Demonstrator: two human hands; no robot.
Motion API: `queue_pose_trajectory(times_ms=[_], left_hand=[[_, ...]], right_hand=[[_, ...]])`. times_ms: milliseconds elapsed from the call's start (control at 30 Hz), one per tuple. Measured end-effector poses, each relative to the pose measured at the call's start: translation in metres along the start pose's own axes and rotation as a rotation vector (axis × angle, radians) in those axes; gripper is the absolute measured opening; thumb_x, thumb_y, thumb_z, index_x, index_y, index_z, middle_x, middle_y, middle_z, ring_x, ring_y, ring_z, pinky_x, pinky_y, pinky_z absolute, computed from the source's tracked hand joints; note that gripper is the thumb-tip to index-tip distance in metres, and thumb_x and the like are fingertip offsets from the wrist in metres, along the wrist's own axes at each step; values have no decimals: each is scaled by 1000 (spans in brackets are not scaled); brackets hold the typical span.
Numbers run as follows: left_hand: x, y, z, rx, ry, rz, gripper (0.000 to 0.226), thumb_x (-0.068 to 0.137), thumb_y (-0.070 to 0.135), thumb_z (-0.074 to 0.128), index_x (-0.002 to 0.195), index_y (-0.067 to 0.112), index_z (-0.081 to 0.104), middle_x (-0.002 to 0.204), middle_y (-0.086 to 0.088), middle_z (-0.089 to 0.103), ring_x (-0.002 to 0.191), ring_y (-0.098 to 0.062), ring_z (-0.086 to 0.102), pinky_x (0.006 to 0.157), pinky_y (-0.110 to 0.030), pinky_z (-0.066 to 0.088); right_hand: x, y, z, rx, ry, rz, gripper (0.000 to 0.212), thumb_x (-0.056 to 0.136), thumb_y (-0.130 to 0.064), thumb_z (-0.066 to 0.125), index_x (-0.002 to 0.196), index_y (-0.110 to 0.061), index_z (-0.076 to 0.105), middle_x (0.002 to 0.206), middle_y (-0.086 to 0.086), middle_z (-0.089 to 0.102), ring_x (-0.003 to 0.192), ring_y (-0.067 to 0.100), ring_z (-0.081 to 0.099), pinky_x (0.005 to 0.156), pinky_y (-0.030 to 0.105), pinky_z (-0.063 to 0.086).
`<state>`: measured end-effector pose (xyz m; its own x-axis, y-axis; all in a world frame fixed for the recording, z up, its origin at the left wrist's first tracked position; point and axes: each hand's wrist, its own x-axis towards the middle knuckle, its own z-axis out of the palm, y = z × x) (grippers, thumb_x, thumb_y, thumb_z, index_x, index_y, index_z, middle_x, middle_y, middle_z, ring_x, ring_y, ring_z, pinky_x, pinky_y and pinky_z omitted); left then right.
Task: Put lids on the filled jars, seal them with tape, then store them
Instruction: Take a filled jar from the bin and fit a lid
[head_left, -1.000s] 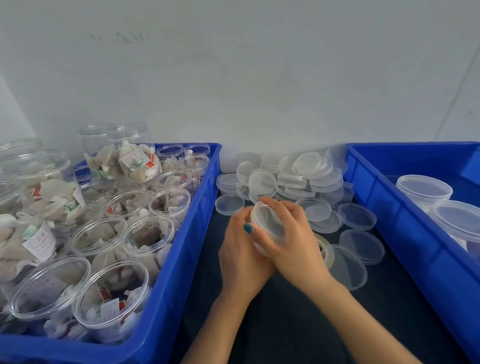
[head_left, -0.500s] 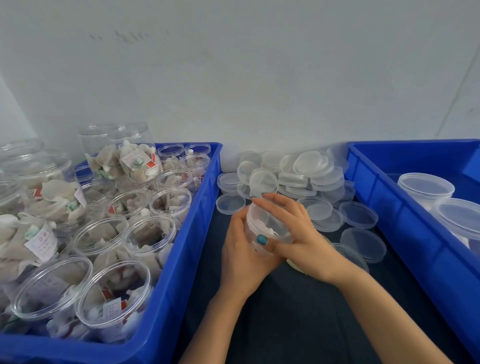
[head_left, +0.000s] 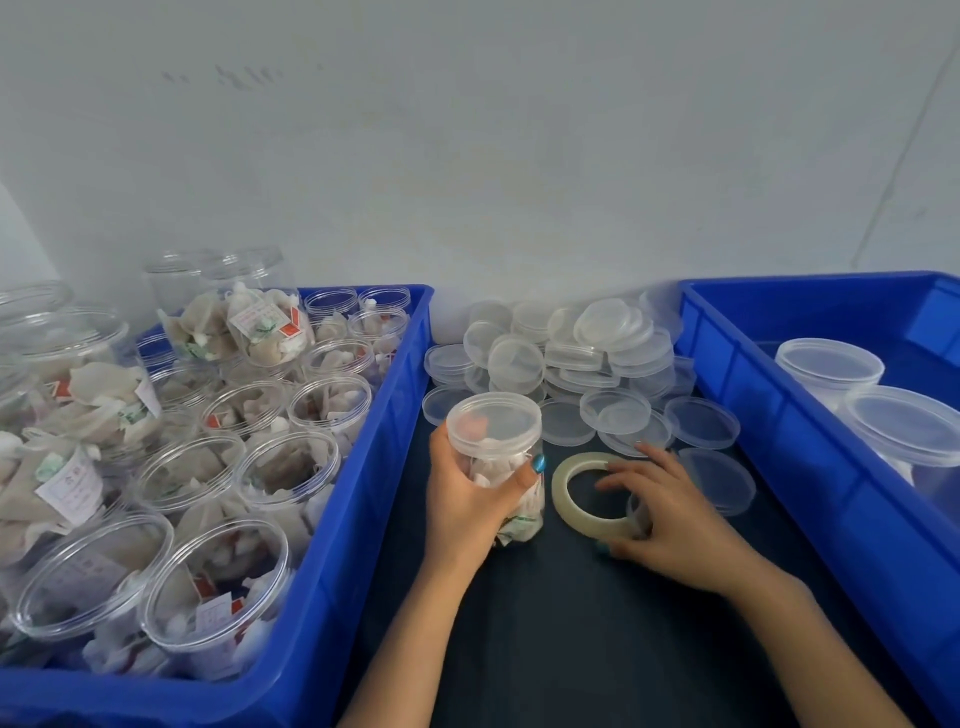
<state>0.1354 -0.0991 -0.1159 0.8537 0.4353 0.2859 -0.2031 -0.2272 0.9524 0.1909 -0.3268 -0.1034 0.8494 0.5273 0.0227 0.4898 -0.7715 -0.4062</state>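
Closes the left grip (head_left: 467, 501) round a filled jar (head_left: 501, 470), fingers behind and thumb across the near side just under the lid (head_left: 493, 422). Clamps it at mid-body, with the lidded top above the grip and the base showing below it. Holds it upright: long axis vertical, lidded mouth up, base down at the dark bench (head_left: 545, 649), between two crates. Shows pale packets through the clear wall.

Sets the right grip (head_left: 670, 514) on the right side of a tape roll (head_left: 563, 488), just right of the jar and not touching it. Lays the fingers over the ring with the tips reaching into the hole, and presses the thumb against the near outer edge, pinching the roll there, though somewhat blurred. Lies flat on the bench, that roll, hole facing up.

Counts one jar in hand, one lid on it, one tape roll, two blue crates. Finds well over a dozen open filled jars, too crowded to number exactly, packed upright in the left crate (head_left: 363, 493). Finds two lidded jars in view in the right crate (head_left: 779, 441), at its far side. Leaves uncounted the heap of loose lids (head_left: 602, 338) behind the jar and roll, too overlapped to number, with several more lying singly in front of it.
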Motion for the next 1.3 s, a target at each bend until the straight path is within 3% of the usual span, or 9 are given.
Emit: queue_pose_trajectory(times_ms=[267,367,533,733,800,900,1033,1167,1300], left_hand=[[-5,2,12,-27,-54,12,91,53,57,86,129,35,41,127,20,54,118,7,53,89,-8,45],[-7,0,17,-45,-88,35,102,51,65,88,134,31,39,129,19,52,120,7,52,92,-9,45],[-7,0,29,-78,-255,-6,96,56,59,90,133,38,35,136,16,50,126,5,50,99,-15,45],[-1,2,35,-99,-304,-18,93,58,51,87,133,36,35,135,15,52,125,5,51,98,-15,45],[1,-2,34,-85,-315,-16,90,60,49,88,132,39,35,134,21,51,124,8,50,97,-12,43],[2,-3,33,-14,-324,41,91,70,41,91,138,37,30,141,15,47,130,3,47,102,-16,42],[-6,11,33,178,-109,296,115,68,60,82,155,17,19,155,5,31,144,-9,33,116,-26,34],[-8,39,37,403,55,753,60,92,52,66,144,28,49,140,9,47,132,-7,42,105,-26,41],[-16,54,50,348,-7,835,33,90,31,74,122,24,72,113,9,62,106,-8,59,89,-31,53]], right_hand=[[-6,5,9,-144,159,-135,16,92,-38,68,104,-32,59,131,-21,52,142,6,25,113,28,34],[-6,-2,10,138,343,-107,11,94,-18,65,101,-25,59,107,-13,56,109,8,52,93,31,47],[-1,-15,-1,756,461,75,15,103,-22,49,104,-33,59,95,-6,65,88,2,60,73,21,46],[-2,-6,-4,116,498,80,24,95,-6,61,105,-27,69,88,-17,52,97,14,48,88,38,45],[-2,-4,-7,102,473,83,21,95,-11,64,105,-28,70,90,-13,56,100,16,50,92,39,43],[-1,-7,-3,302,429,28,15,94,-18,66,104,-29,68,95,-12,64,97,11,56,90,35,47],[-6,-16,-4,803,481,-46,17,92,-24,60,108,-20,61,96,-8,70,91,6,66,76,17,53],[-17,-23,2,799,486,-232,25,96,-28,48,111,-8,51,88,-2,65,75,12,61,69,32,54],[-21,-33,15,655,513,-303,19,105,-37,40,118,-24,44,81,11,60,65,22,58,59,54,50]])
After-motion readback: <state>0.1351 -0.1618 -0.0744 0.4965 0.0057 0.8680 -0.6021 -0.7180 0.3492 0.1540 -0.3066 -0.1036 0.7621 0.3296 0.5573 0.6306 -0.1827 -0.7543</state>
